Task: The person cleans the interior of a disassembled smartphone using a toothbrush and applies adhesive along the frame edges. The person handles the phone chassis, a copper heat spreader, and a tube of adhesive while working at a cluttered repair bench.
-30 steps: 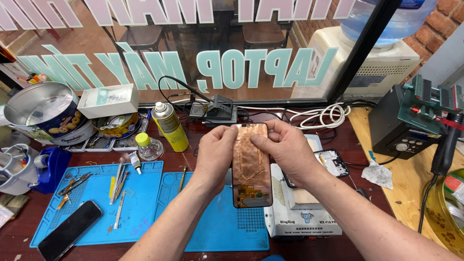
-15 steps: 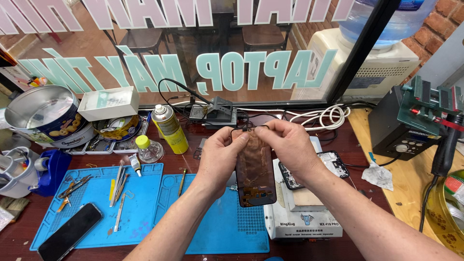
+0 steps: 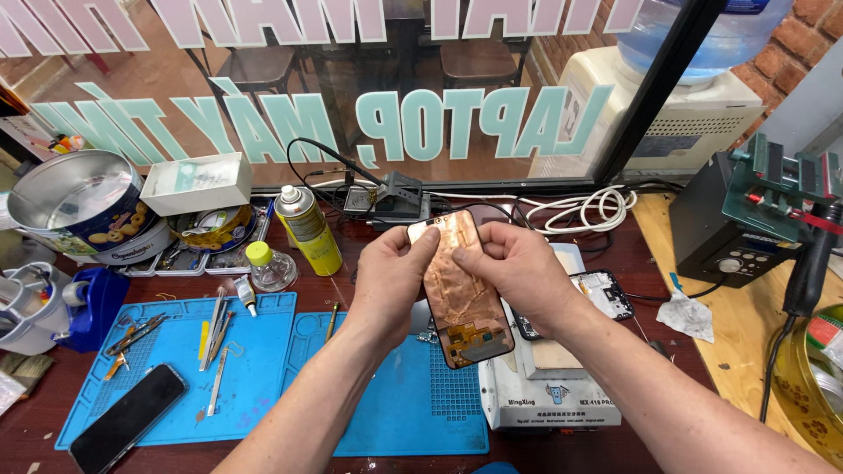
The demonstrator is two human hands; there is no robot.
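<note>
Above the blue mat point(image 3: 263, 369) on the desk point(image 3: 694, 351), both hands hold a phone screen panel point(image 3: 457, 290) in the air, its copper-foil back turned up toward the camera. To the left lie a dark phone point(image 3: 127, 430) at the mat's near corner and tweezers point(image 3: 215, 329) on the mat, with a yellow spray can point(image 3: 307, 230) standing behind them. The left hand point(image 3: 395, 276) grips the panel's left edge near the top, thumb pressed on the foil close to the upper corner. The right hand point(image 3: 518, 272) grips the right edge at about the same height, its fingertips also lying on the foil, so both hands are closed on the upper half and the lower half hangs free. The panel's long axis runs away from the person and leans slightly, the far end to the upper left and the near end to the lower right; the end with the exposed gold connectors points back toward the person. It looks thin, light and stiff, but I judge it brittle: glass that would crack if bent or twisted. The foil looks slick and creased. The long side edges seem the safest hold, away from the connectors. Right of the hands sits a white heating pad point(image 3: 549, 386), and another opened phone point(image 3: 601, 294) lies behind it.
</note>
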